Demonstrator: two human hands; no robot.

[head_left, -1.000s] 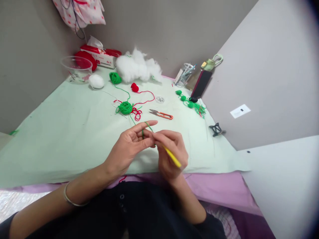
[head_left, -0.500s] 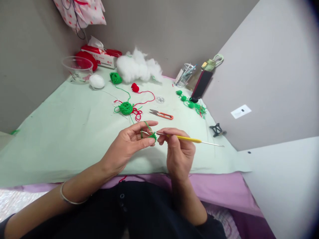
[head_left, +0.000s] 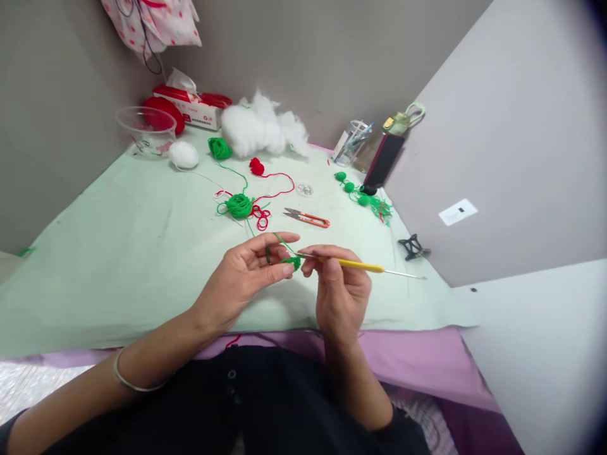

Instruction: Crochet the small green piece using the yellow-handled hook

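The left hand hides part of the green crochet piece under its thumb, and the tip of the crochet hook there is too small to make out. The right hand covers some of the hook's handle. Beyond both hands, the contents of the round clear case are too small to tell. Far past the left hand, the top edge cuts off the spotted cloth. Past the right hand, the dark slab hides part of the bottle.
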